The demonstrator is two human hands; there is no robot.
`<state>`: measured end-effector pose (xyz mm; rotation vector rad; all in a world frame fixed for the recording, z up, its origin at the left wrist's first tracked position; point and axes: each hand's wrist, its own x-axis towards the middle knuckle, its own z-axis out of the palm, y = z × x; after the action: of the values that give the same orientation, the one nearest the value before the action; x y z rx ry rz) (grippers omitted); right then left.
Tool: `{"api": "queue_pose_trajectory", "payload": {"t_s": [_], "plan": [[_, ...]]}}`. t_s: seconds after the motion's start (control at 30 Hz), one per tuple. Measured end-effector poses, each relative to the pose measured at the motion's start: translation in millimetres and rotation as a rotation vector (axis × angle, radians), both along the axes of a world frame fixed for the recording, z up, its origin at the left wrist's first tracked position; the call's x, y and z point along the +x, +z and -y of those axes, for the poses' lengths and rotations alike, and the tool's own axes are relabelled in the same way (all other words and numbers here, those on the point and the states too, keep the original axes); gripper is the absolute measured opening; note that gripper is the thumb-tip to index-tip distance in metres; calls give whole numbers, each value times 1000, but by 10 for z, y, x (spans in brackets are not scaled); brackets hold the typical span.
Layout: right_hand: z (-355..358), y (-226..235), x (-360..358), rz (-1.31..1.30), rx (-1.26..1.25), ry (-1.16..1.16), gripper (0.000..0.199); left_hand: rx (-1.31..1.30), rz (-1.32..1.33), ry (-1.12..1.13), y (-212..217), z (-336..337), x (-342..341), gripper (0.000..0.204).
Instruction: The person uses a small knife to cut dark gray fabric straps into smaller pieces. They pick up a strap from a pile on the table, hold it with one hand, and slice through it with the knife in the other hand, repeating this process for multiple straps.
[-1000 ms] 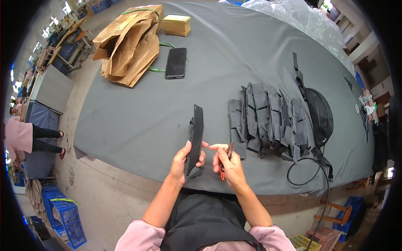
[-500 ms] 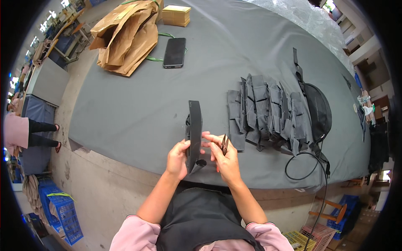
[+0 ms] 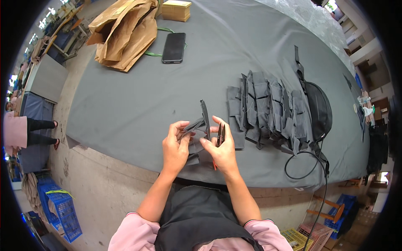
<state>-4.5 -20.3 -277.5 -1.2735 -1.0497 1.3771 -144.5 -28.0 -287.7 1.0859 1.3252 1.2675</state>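
Note:
My left hand (image 3: pixel 175 149) is closed on a dark grey sewn fabric piece (image 3: pixel 205 117), with folds bunched between thumb and fingers. One stiff, flat edge of the piece stands up, and a small flap hangs below the hands. Against the other side of the piece, my right hand (image 3: pixel 225 154) has its thumb and fingertips close to the cloth. Dark thread snips (image 3: pixel 221 132) are tucked in that same hand, blades pointing away from me; a bit of orange-red shows under the palm. To the right lies a row of similar grey fabric pieces (image 3: pixel 261 98), stacked on edge.
A black pouch bag (image 3: pixel 317 106) with strap and black cable (image 3: pixel 302 179) lies right of the row. Toward the far left of the grey-covered table (image 3: pixel 125 121) are a phone (image 3: pixel 173 48), a brown paper bag (image 3: pixel 125 35) and a stack of yellowish cards (image 3: pixel 176 11). A person stands at left.
The fabric piece has been turned from broad and upright to edge-on and folded. My left fingers have shifted around its folds, and my right hand has come up against it with the snips.

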Motion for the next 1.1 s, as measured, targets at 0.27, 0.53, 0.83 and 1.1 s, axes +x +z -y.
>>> {"api": "queue_pose_trajectory", "payload": {"t_s": [0.27,0.53,0.83,1.1], "plan": [[-127,29,60,282,276,-74,53,442,-435,-117,183,-42,-65,20],[-133,1,331,-217,-319,381,28,-209,254,-162,62,-23,-122,23],[173,272,296,468,345,61,36,-281,153,-100,101,-14,-13,32],[120,427,326,760,527,265,37,-229,86,-90,95,-13,-25,31]]}}
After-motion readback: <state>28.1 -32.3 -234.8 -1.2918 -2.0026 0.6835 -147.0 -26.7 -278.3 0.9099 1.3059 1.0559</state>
